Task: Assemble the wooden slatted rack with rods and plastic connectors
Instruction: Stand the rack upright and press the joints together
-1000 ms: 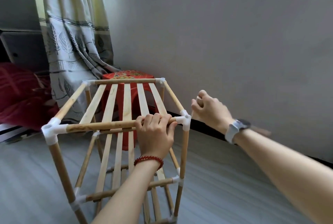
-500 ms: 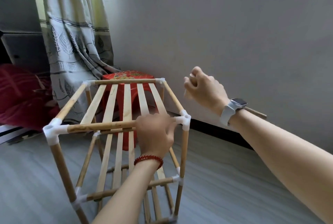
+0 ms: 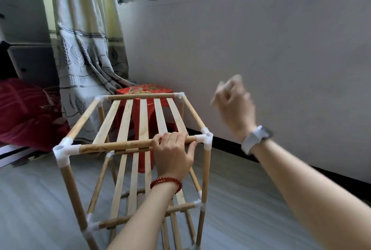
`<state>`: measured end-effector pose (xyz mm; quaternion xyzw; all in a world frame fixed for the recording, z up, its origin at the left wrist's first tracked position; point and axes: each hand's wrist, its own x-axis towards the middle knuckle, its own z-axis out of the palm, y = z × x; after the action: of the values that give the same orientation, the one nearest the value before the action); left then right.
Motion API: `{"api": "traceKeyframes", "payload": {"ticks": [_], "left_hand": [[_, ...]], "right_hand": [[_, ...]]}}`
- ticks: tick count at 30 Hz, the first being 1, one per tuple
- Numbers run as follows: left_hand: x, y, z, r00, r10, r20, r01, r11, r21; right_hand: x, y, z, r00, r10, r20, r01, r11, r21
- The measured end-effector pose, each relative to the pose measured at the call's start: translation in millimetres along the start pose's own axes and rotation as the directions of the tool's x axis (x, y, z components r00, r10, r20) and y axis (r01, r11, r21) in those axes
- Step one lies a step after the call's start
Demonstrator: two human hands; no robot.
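- Rack stands upright on the floor, in front of a red stool.
- Your left hand is curled tight around the near top rod, beside the white corner connector.
- Your right hand is raised above that corner, blurred; grip cannot be told.

The tall slatted rack is pale, matt bare wood: flat smooth slats and round rods with darker mottled patches. Its white corner connectors look like smooth, slightly glossy plastic. Behind it, centre frame, a red stool shows shiny plastic. The leaf-print curtain at upper left is soft cloth.
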<state>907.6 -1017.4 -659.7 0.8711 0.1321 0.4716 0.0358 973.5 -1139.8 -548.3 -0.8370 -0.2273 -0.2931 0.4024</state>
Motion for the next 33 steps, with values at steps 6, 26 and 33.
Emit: {"api": "traceKeyframes", "payload": {"ticks": [6,26,33], "left_hand": [[2,0,-7,0.996,-0.002,0.090,0.006,0.999,-0.046],[14,-134,-98,0.952,-0.099,0.290,0.056,0.987,0.152],[2,-183,-132,0.854,-0.271,0.443,0.249,0.962,0.109]], "right_hand": [[-5,15,-1,0.949,0.017,0.314,0.078,0.954,-0.288],[-65,-23,46,0.755,-0.087,0.650,-0.038,0.984,0.176],[-72,-21,70,0.788,-0.199,0.583,0.202,0.977,0.061]]}}
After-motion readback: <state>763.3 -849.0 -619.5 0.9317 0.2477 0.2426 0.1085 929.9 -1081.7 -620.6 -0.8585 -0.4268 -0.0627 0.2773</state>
